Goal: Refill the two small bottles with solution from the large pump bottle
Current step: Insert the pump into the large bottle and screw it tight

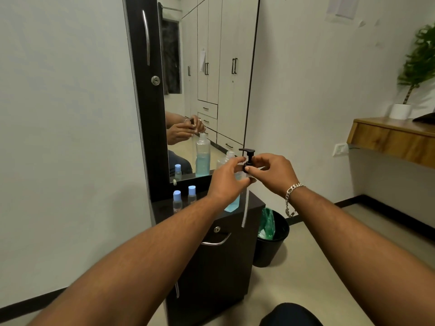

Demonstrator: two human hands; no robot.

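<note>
Right-hand fingers (253,170) pinch the collar of the black pump head (247,156) at frame centre. The left hand (227,178) curls round the large pump bottle (233,203), which stands on the dark counter (255,203). Two small blue-capped bottles (184,198) stand capped just left of it, before the mirror (207,78).

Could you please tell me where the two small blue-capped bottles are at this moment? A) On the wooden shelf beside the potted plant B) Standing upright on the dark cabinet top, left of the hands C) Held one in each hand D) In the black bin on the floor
B: the two small bottles stand capped and upright on the cabinet top, while the left hand and right hand work at the black pump head of the large bottle.
</note>
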